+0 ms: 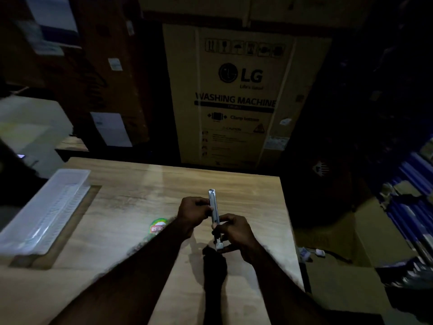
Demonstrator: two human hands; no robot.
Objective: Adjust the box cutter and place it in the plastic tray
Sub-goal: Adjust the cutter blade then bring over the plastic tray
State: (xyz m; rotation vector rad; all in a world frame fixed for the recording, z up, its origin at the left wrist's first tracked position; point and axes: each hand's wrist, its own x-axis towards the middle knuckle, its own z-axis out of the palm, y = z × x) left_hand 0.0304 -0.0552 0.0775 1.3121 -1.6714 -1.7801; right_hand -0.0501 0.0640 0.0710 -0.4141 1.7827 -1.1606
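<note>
A slim pale box cutter point(212, 202) is held above the middle of the wooden table point(131, 198), its far end pointing away from me. My left hand point(193, 213) grips its upper part from the left. My right hand point(234, 233) grips its lower part, with the near end sticking out below the fingers. The long clear plastic tray point(44, 214) lies at the table's left edge, well left of both hands, and nothing shows inside it.
A round green and red sticker point(158, 226) lies on the table just left of my left forearm. A large LG washing machine carton point(236, 95) stands behind the table. Dark boxes and clutter fill the floor at the right.
</note>
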